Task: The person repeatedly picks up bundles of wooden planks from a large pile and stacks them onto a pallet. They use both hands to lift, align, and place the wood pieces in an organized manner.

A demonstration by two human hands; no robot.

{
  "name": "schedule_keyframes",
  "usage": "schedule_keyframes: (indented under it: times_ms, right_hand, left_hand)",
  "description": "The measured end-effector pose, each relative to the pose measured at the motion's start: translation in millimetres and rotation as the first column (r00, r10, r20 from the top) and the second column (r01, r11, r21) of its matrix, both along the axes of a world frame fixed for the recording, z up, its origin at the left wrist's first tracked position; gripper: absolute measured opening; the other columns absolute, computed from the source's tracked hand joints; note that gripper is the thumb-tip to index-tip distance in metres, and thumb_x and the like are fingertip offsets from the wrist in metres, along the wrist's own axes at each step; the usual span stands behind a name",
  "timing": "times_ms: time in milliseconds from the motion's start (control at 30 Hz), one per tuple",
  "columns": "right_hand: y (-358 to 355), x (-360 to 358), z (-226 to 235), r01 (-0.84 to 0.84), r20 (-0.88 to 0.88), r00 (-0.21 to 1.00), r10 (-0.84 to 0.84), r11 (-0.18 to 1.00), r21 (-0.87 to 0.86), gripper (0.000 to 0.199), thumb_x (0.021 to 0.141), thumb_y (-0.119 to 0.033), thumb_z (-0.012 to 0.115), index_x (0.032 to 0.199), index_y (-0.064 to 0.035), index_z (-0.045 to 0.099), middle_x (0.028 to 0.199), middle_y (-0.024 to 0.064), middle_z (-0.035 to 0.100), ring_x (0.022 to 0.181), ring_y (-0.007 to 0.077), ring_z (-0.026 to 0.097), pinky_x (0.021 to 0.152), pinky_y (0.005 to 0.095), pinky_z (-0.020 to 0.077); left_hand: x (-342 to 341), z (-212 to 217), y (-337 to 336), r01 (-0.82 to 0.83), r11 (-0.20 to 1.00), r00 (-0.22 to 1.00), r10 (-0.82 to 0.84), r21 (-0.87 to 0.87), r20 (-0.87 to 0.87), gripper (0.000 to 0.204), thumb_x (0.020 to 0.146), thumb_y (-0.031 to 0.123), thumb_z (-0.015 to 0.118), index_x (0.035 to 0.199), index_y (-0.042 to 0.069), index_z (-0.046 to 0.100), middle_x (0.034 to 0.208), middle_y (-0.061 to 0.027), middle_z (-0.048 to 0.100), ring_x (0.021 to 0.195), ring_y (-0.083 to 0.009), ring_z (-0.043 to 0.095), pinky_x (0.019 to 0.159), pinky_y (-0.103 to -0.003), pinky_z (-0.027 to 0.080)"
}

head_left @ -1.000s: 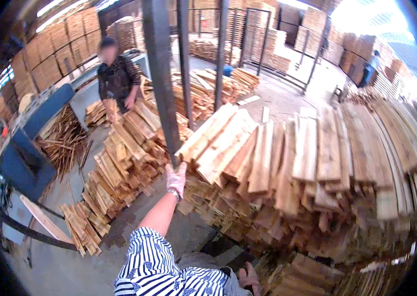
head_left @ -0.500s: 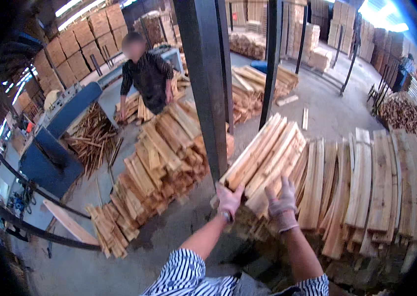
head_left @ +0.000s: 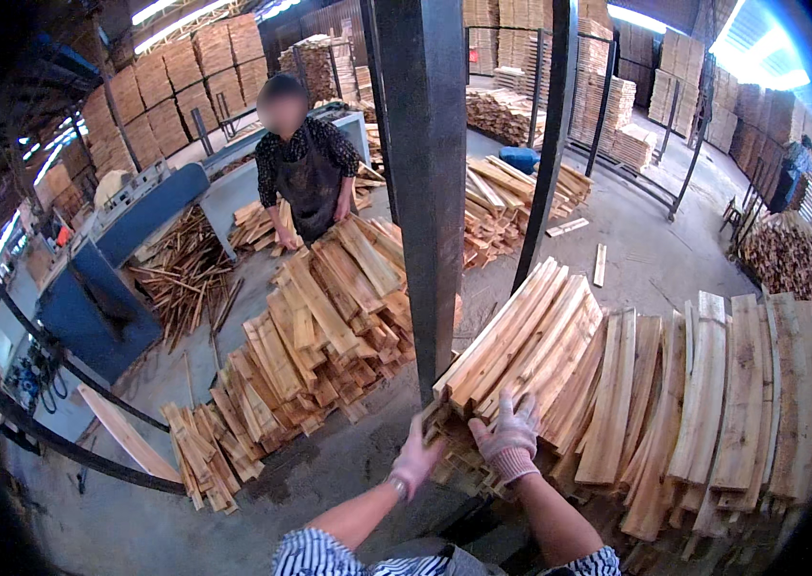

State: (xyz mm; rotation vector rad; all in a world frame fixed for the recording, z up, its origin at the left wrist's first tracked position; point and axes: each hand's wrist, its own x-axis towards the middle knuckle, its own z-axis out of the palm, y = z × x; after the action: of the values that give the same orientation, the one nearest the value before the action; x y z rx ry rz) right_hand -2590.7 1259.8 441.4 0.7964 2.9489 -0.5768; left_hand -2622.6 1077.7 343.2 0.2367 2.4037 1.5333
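No packages, labels, signs or screens readable here; only small coloured control lights, too small to tell, on the blue machine (head_left: 98,298) at far left.

Left hand (head_left: 415,463), right hand (head_left: 509,444) — gloved, outstretched.

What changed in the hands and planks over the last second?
The right hand came in beside the left hand; both gloved hands now rest on the near ends of the pale planks by the post. The stacks and the person across the floor stayed put.
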Motion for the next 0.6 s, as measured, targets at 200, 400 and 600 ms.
schedule_keyframes:
  times_ms: [200, 400, 600]
  right_hand:
    - [-10.5, -1.1, 13.8, -0.063, 0.019, 0.998, 0.064, 0.998, -0.030, 0.089, 0.085, -0.054, 0.067, 0.155, -0.0138, 0.029, 0.156, 0.0349, 0.020, 0.147, 0.0498, 0.015, 0.119, 0.0553, 0.0170]
    - [-3.5, 2.1, 3.5, -0.044, 0.045, 0.998, 0.044, 0.999, -0.008, 0.092, 0.084, -0.056, 0.066, 0.156, -0.0156, 0.027, 0.159, 0.0325, 0.016, 0.149, 0.0476, 0.012, 0.120, 0.0552, 0.0133]
    - [-4.5, 3.4, 0.7, -0.035, 0.036, 0.999, 0.036, 0.999, -0.015, 0.092, 0.084, -0.057, 0.066, 0.157, -0.0167, 0.027, 0.159, 0.0315, 0.015, 0.149, 0.0477, 0.011, 0.121, 0.0543, 0.0135]
  left_hand:
    - [108.3, -147.1, -154.5, 0.805, 0.256, 0.586, -0.476, -0.535, 0.655, 0.040, 0.087, 0.035, 0.056, 0.111, 0.003, 0.066, 0.111, -0.0179, 0.070, 0.103, -0.0385, 0.066, 0.090, -0.048, 0.050]
    - [123.4, -106.8, -173.3, 0.893, 0.259, 0.446, -0.615, -0.367, 0.650, 0.032, 0.085, 0.032, 0.063, 0.101, 0.006, 0.071, 0.105, -0.0115, 0.071, 0.097, -0.0333, 0.066, 0.089, -0.045, 0.050]
    - [105.9, -78.1, -134.5, 0.925, 0.062, 0.243, -0.855, -0.375, 0.457, 0.027, 0.083, 0.029, 0.067, 0.099, 0.008, 0.074, 0.100, -0.0085, 0.071, 0.095, -0.0299, 0.066, 0.088, -0.043, 0.049]
